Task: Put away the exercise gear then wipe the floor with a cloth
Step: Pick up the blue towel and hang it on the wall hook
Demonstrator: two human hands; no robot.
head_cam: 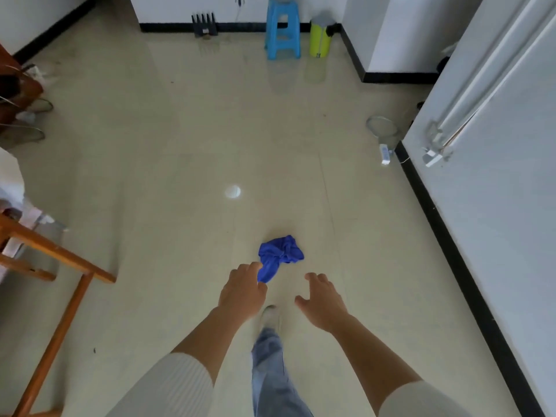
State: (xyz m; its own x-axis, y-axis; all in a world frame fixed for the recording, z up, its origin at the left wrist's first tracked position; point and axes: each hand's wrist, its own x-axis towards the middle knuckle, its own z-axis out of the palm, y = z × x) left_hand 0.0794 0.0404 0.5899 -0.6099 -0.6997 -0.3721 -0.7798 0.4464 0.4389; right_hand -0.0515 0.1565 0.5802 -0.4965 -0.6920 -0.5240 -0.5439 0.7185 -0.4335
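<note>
One blue stool [283, 28] beyond crumpled cloth [281, 254]

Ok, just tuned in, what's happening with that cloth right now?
The person's left hand grips a crumpled blue cloth by its near end; whether the rest touches the tiled floor is unclear. The right hand is open and empty beside it. Both hands reach forward and down.

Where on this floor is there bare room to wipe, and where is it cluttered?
The widest bare patch is mid-floor, between the blue cloth in the left hand and the blue stool. Tile is also bare between the wooden frame and the hands. Clutter hugs the edges: stool and yellow bin at the far wall, a power strip along the right wall.
</note>
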